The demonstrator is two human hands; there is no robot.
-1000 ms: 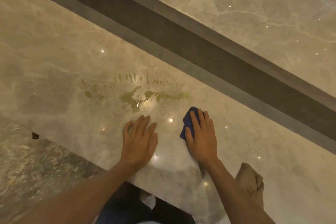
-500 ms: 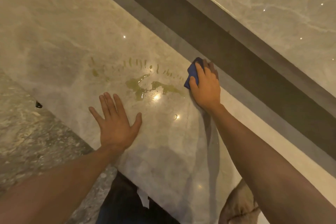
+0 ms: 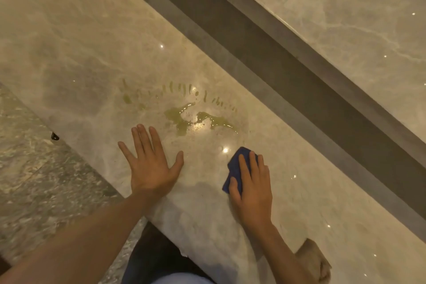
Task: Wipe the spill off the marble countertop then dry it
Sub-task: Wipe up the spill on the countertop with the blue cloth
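Observation:
A yellow-green spill (image 3: 196,120) lies on the glossy marble countertop (image 3: 80,48), with a curved row of thin streaks above it. My right hand (image 3: 251,189) presses flat on a blue cloth (image 3: 237,168), below and to the right of the spill, not touching it. My left hand (image 3: 149,163) rests flat on the marble with fingers spread, just below and left of the spill.
A beige cloth (image 3: 315,260) lies on the counter at the lower right, near my right forearm. A dark recessed strip (image 3: 288,71) runs diagonally behind the counter, with a marble wall (image 3: 334,7) beyond it. The counter's front edge drops to a mottled floor (image 3: 34,180) at left.
My right hand has drawn the blue cloth back from the spill's upper right edge toward me. My left hand stays flat on the marble, fingers spread.

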